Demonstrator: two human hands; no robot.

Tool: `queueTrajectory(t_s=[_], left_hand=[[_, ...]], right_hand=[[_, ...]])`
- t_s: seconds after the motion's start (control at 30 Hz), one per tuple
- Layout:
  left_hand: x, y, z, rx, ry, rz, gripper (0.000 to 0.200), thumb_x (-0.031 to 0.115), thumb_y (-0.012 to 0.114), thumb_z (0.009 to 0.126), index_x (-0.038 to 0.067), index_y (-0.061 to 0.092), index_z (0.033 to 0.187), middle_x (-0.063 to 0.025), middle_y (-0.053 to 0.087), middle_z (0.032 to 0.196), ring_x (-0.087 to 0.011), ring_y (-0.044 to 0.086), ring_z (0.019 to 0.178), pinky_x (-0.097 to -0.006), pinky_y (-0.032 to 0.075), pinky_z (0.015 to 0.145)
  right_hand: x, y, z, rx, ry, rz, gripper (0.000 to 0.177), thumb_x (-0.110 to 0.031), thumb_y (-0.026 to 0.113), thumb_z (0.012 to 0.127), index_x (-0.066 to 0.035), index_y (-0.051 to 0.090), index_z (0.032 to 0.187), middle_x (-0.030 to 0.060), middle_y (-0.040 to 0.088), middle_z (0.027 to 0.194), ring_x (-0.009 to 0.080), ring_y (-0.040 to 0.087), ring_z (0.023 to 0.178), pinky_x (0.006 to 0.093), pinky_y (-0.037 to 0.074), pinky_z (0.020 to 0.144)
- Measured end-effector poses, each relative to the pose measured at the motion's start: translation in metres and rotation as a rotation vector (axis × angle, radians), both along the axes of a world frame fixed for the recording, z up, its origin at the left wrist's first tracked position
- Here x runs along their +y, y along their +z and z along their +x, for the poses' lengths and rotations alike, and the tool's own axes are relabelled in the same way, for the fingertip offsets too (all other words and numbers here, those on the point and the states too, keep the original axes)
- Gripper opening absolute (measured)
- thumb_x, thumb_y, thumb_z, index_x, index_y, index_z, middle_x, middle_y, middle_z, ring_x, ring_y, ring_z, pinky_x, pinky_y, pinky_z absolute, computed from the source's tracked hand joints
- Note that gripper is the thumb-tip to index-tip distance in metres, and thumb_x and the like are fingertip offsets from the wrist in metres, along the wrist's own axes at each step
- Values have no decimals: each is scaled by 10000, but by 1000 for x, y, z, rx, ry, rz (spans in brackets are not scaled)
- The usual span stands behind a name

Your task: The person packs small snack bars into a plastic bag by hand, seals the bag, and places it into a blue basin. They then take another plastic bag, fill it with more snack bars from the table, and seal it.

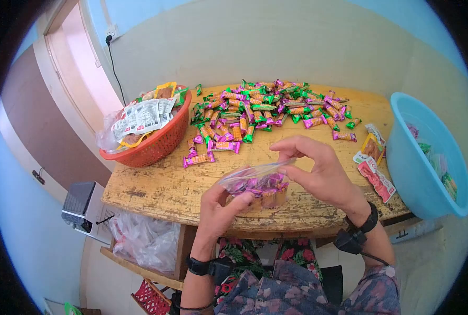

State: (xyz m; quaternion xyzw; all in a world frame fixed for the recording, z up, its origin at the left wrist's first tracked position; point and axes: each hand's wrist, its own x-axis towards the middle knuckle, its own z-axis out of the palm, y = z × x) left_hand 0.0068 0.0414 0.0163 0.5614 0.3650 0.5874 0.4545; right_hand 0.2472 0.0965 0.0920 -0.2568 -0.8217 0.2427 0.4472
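A small clear zip bag (257, 184) filled with wrapped candies hangs above the table's near edge. My left hand (218, 210) cups its lower left side from below. My right hand (318, 168) pinches the bag's top edge between thumb and fingers. Beyond the hands, a spread of loose candies (260, 113) in purple, green and orange wrappers covers the far half of the worn wooden table (160, 189).
An orange basket (155, 144) with snack packets stands at the left. A blue plastic basin (420, 168) with some candies sits at the right edge. A few snack packets (373, 168) lie beside it. Plastic bags (144, 239) rest on a shelf under the table.
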Motion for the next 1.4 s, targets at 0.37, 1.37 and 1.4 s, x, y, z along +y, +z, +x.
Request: queueTrajectory(t_s=[0.37, 1.37, 1.4], left_hand=[[5, 12, -5, 60, 100, 58, 283, 138, 644, 1071, -26, 737, 1282, -92, 756, 1219, -136, 682, 1116, -290, 531, 985], [7, 61, -1, 540, 272, 384, 419, 162, 835, 889, 37, 720, 1272, -130, 752, 1165, -256, 668, 1198, -425, 487, 1069], [8, 65, 1, 635, 279, 448, 415, 153, 833, 882, 42, 726, 1267, -132, 748, 1189, -265, 660, 1221, -433, 476, 1089]], right_hand=[[10, -9, 8, 40, 20, -223, 227, -90, 790, 913, -18, 754, 1125, 53, 722, 1039, 145, 689, 977, 307, 551, 888], [5, -17, 9, 144, -37, -90, 96, -68, 725, 965, 16, 747, 1006, 68, 714, 937, 143, 673, 894, 308, 542, 816], [5, -18, 8, 149, -35, -94, 98, -68, 724, 967, 16, 746, 1011, 69, 715, 946, 145, 675, 898, 309, 543, 819]])
